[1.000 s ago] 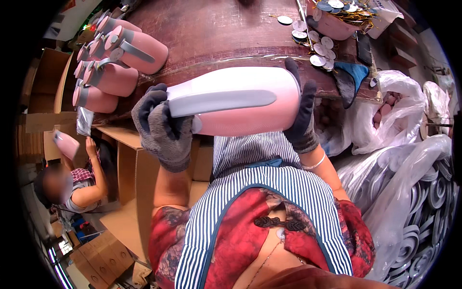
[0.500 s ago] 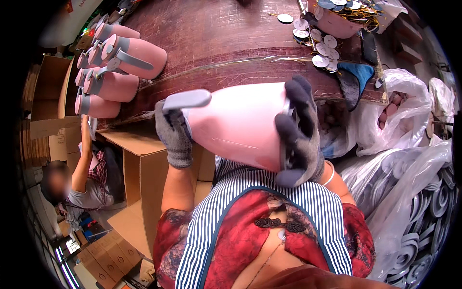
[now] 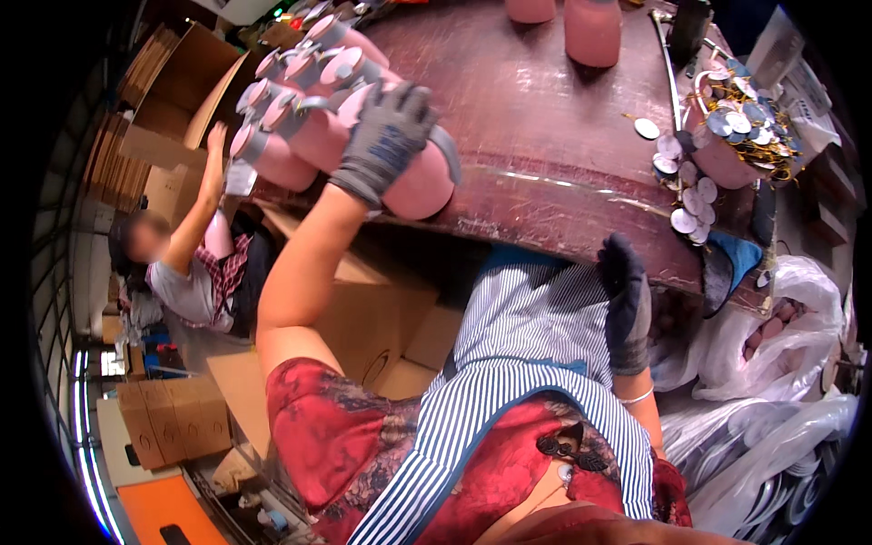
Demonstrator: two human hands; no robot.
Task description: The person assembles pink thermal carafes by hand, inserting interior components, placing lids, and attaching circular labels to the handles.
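Note:
My left hand point(image 3: 389, 145), in a grey knit glove with a dark coating, is closed over the upper part of a pink jug point(image 3: 420, 189). This jug stands at the front left edge of the table, its grey handle turned to the right; my hand hides its top. Close beside it are several like pink jugs with grey collars and handles, one of them a pink jug point(image 3: 283, 165) at the edge. My right hand point(image 3: 627, 295), gloved too, is off the front edge of the table. Its fingers stretch upward, holding nothing.
On the dark red table point(image 3: 536, 145) stand a pink jug point(image 3: 593, 34) at the far side and a tub of round tags point(image 3: 727, 150) at right. Plastic bags point(image 3: 754, 350) lie lower right; an open carton point(image 3: 391, 318) is below. A co-worker point(image 3: 195, 272) reaches up at left.
The pink jug has gone from between both hands to the group at the table's left, with my left hand on it. My right hand has let go and is lower. The view has shifted.

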